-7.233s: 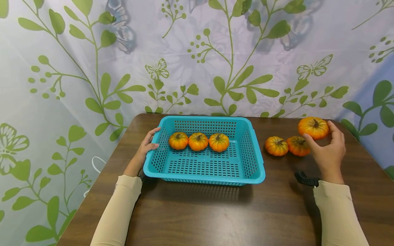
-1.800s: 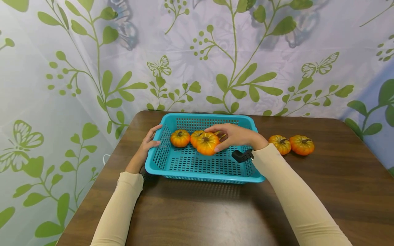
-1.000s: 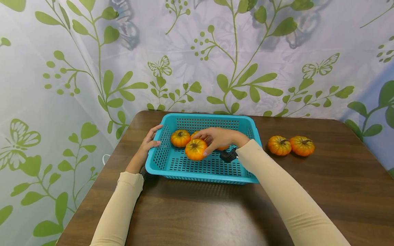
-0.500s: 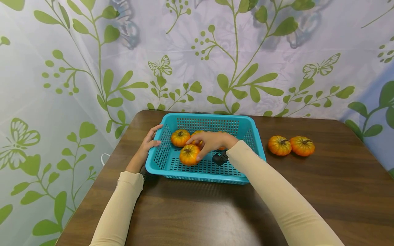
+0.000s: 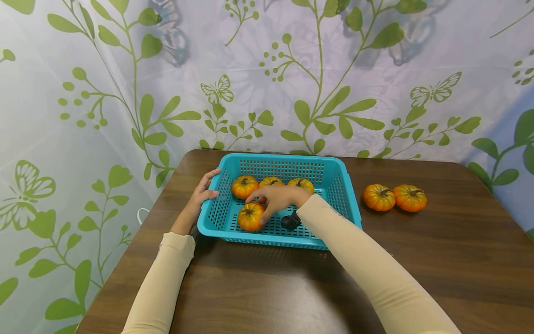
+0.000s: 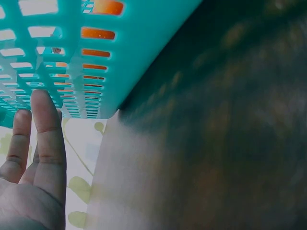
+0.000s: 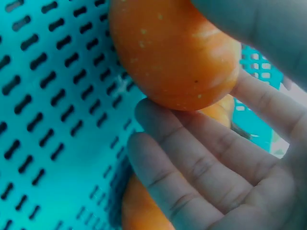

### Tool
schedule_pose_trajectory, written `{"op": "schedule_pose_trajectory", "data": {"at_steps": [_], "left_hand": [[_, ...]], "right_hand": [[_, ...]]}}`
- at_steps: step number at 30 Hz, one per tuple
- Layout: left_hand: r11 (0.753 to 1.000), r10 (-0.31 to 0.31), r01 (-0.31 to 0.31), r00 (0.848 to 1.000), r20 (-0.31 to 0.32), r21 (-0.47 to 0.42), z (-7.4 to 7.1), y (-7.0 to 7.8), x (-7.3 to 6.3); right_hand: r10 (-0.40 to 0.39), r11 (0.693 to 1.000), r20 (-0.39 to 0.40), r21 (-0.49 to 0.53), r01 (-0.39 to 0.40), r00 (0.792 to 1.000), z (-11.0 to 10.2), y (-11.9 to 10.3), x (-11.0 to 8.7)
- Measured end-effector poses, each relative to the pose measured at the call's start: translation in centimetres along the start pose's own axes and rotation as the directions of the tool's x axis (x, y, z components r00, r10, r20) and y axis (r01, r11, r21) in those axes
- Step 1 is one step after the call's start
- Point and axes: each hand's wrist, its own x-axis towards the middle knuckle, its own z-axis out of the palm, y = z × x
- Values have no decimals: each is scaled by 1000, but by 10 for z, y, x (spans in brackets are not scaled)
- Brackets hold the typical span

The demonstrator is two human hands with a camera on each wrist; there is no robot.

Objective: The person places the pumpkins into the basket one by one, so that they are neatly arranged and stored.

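My right hand (image 5: 273,197) grips a small orange pumpkin (image 5: 249,218) inside the turquoise basket (image 5: 275,240), with the thumb on its near right side and fingers on the far side. In the right wrist view the pumpkin (image 7: 177,57) is low over the slotted floor, fingertips against its underside. Behind it, 3 more pumpkins stand in a row: a left one (image 5: 244,187), a middle one (image 5: 271,181) partly covered by my hand, and a right one (image 5: 301,184). At the basket's left side, my left hand (image 5: 198,200) rests its straight fingers (image 6: 48,124) against the wall.
Two more pumpkins, one on the left (image 5: 378,197) and one beside it (image 5: 410,198), sit on the brown wooden table (image 5: 267,287) right of the basket. A leaf-printed curtain (image 5: 258,93) hangs behind the table. A white cable (image 5: 141,214) shows at the left edge.
My right hand has brought the pumpkin from the table's right side into the basket, then left, toward me and down to the front left. My left hand stays at the basket's side.
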Motion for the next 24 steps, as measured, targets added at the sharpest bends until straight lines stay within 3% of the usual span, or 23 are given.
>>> {"op": "schedule_pose_trajectory", "data": {"at_steps": [14,24], "left_hand": [[1000,5,-5,999,-33,-19,1,0,3],[1000,14,-14,1000,-13,-9,0,-3,2]], "right_hand": [[14,1000,-29,20,-13,999,9,1,14],[35,998,-77,-55,-39,996,13,-3,24]]}}
